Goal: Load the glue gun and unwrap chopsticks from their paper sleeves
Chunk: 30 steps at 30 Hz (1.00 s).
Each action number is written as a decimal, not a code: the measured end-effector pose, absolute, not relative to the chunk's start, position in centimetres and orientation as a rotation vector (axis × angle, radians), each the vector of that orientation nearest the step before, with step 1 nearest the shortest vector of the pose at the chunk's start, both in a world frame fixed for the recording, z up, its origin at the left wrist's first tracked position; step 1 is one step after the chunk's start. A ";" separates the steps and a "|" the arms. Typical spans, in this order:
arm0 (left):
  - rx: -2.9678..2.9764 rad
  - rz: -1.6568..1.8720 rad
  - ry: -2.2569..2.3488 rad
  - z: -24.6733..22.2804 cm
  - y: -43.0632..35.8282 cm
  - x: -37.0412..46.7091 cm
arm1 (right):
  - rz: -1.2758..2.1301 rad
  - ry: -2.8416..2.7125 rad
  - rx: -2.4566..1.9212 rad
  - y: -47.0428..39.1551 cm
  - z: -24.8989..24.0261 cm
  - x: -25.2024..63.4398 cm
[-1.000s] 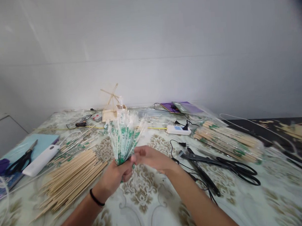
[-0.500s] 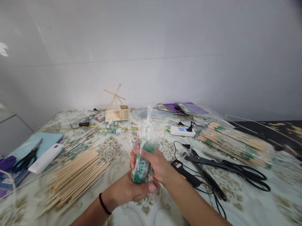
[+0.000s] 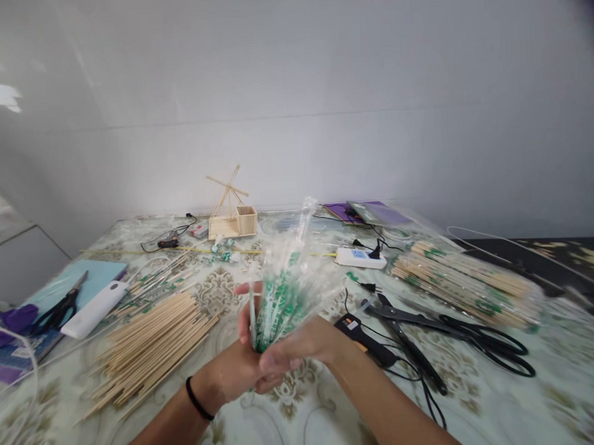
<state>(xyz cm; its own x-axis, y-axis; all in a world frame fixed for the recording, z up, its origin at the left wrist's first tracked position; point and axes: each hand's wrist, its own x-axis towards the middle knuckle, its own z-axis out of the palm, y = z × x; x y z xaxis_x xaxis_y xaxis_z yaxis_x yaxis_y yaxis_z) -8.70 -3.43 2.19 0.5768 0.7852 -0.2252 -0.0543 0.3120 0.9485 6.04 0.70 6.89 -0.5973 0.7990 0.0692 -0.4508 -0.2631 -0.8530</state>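
Observation:
A bunch of clear plastic wrappers with green print [image 3: 281, 302] stands upright between my hands, its loose upper ends fanned out and blurred. My left hand [image 3: 239, 363], with a black band at the wrist, cradles the bunch from the left; its upper fingers show behind the wrappers, bent around them. From the right, my right hand [image 3: 302, 343] wraps the lower part, thumb and fingers closed in front. To the left of my hands lies a pile of thin wooden sticks [image 3: 154, 343] on the patterned tablecloth [image 3: 281, 433].
A stick model [image 3: 233, 222] stands near the wall. Left are scissors [image 3: 59, 311] and a white device [image 3: 95, 310]. Right are a power strip [image 3: 360, 258], a black tool with a cord [image 3: 366, 341], large black scissors [image 3: 459, 333] and a bag of wrapped sticks [image 3: 467, 284].
The wrappers, gathered in a tight grip before, now spread wider at the top. My right hand has slid down to their lower end, and my left fingers have loosened somewhat.

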 end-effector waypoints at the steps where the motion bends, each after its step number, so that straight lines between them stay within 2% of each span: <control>1: 1.130 0.634 0.819 2.2 -3.5 -8.7 | 1.983 -1.217 -0.469 0.6 6.9 5.9; 4: 1.152 0.571 0.859 2.1 -3.6 -8.6 | 2.031 -1.343 -0.412 0.3 6.7 5.3; 19: 1.366 0.222 0.650 2.9 -3.1 -8.4 | 1.816 -0.921 -0.348 1.2 9.3 7.9; 26: 1.606 0.449 0.639 4.5 -2.0 -11.2 | 1.890 -0.705 -0.402 1.6 8.5 7.2; 30: 1.566 0.880 0.748 4.7 -1.1 -12.6 | 1.956 -0.643 -0.374 1.2 8.5 6.8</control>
<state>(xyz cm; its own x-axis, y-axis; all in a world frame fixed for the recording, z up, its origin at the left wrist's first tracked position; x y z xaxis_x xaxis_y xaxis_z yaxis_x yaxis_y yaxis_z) -12.57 -1.08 4.70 0.5184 0.8437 0.1394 0.0022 -0.1643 0.9864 6.83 1.20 8.46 -0.4510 0.8924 0.0157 -0.7278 -0.3575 -0.5853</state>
